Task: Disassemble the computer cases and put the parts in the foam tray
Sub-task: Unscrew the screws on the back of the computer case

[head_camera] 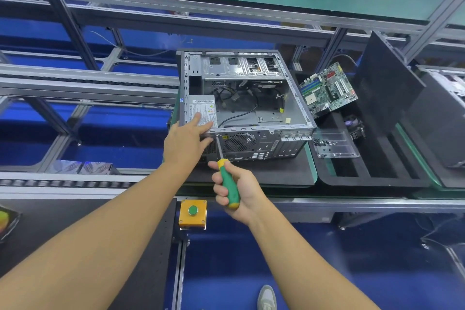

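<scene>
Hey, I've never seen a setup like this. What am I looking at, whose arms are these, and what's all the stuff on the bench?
There is no machine here. One camera worn on a person's head looks down at their two bare arms. On the bench, an open grey metal computer case lies on its side. The left hand rests with straight fingers on the grey labelled power supply box in the case's near corner. The right hand grips a screwdriver with a green and yellow handle, its tip at the case's rear panel beside that box. To the right sits a black foam tray holding a green circuit board, a clear plastic box of small screws and a tilted black flat panel.
</scene>
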The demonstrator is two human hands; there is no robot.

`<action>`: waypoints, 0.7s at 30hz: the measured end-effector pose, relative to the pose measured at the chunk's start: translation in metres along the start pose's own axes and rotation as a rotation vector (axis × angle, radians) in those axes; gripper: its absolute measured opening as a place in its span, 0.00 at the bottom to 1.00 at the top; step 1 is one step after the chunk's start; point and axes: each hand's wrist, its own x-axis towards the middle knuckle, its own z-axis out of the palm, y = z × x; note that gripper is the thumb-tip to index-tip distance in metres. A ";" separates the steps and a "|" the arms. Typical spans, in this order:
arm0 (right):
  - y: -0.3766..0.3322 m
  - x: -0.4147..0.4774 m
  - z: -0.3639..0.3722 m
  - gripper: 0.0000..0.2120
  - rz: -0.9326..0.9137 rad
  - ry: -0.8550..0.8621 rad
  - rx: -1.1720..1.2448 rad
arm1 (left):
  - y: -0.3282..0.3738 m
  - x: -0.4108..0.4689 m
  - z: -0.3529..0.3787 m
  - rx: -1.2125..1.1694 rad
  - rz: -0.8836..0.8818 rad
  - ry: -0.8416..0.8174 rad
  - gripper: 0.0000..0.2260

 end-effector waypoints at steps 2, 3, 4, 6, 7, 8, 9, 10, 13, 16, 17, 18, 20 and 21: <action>-0.004 0.002 -0.002 0.14 -0.006 0.032 -0.094 | 0.001 -0.001 -0.001 -0.012 -0.017 -0.002 0.19; -0.005 0.002 -0.002 0.13 -0.022 0.056 -0.169 | 0.001 -0.002 -0.001 -0.015 -0.027 -0.008 0.20; -0.006 0.003 -0.001 0.13 -0.039 0.082 -0.200 | 0.002 -0.002 -0.001 -0.018 -0.034 -0.015 0.20; -0.007 0.003 0.000 0.13 -0.006 0.039 -0.034 | 0.003 -0.002 -0.002 -0.020 -0.039 -0.030 0.20; -0.007 0.002 -0.001 0.14 0.026 -0.017 0.112 | 0.003 -0.001 -0.003 -0.020 -0.040 -0.038 0.20; -0.006 0.002 -0.004 0.16 0.046 -0.074 0.221 | 0.004 -0.002 -0.003 -0.017 -0.041 -0.046 0.20; -0.004 0.004 -0.007 0.17 0.048 -0.121 0.277 | 0.004 -0.002 -0.004 -0.014 -0.039 -0.051 0.20; 0.000 0.005 -0.009 0.17 0.040 -0.158 0.307 | 0.004 -0.002 -0.005 -0.012 -0.038 -0.052 0.19; 0.014 0.012 -0.012 0.18 0.031 -0.223 0.373 | 0.004 -0.002 -0.005 -0.022 -0.032 -0.035 0.19; 0.022 0.017 -0.010 0.18 0.024 -0.242 0.437 | 0.003 -0.001 -0.003 -0.021 -0.031 -0.024 0.19; 0.024 0.018 -0.007 0.18 0.009 -0.219 0.413 | 0.003 -0.001 -0.003 -0.026 -0.034 -0.024 0.19; 0.026 0.017 -0.003 0.18 -0.011 -0.179 0.365 | 0.002 -0.001 -0.003 -0.032 -0.034 -0.023 0.19; 0.027 0.015 0.008 0.16 -0.053 -0.072 0.258 | 0.002 -0.002 -0.002 -0.040 -0.033 -0.019 0.19; 0.027 0.014 0.015 0.15 -0.075 -0.009 0.206 | 0.002 -0.002 -0.002 -0.043 -0.031 -0.019 0.19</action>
